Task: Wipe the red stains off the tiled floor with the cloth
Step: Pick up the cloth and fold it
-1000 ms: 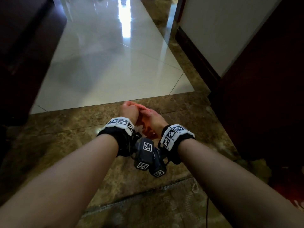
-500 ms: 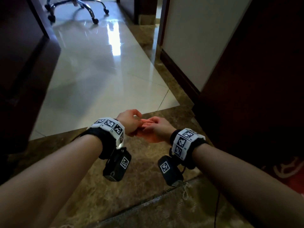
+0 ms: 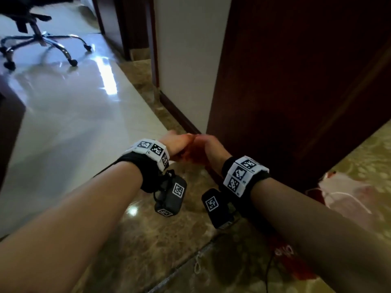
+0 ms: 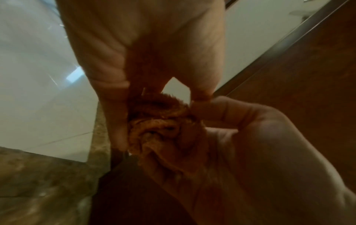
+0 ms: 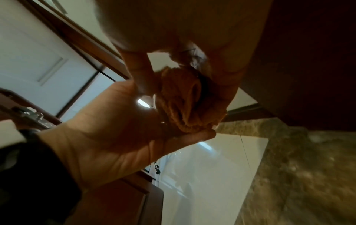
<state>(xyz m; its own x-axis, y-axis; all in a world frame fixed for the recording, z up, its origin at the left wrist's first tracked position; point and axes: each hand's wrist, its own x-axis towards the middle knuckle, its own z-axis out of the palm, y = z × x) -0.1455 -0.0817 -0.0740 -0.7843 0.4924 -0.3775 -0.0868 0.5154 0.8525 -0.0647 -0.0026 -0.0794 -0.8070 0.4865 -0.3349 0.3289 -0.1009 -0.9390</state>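
We look down on a glossy pale tiled floor (image 3: pixel 69 115) edged by a brown marbled border (image 3: pixel 148 240), with a dark wooden door (image 3: pixel 296 81) and a white wall (image 3: pixel 186 60) to the right, an office chair's wheeled base (image 3: pixel 42 43) far off at upper left, and a patterned rug (image 3: pixel 359 176) at lower right. Both forearms reach forward and meet above the marbled border near the door, well off the floor. Between them sits the bunched orange cloth (image 4: pixel 161 126). Our left hand (image 3: pixel 175 146) curls its fingers (image 4: pixel 113 106) round one side of the wad, thumb closed onto it. Our right hand (image 3: pixel 209 149) cups the other side, its fingers (image 5: pixel 221 91) bent over the folds and pinching them against the thumb.
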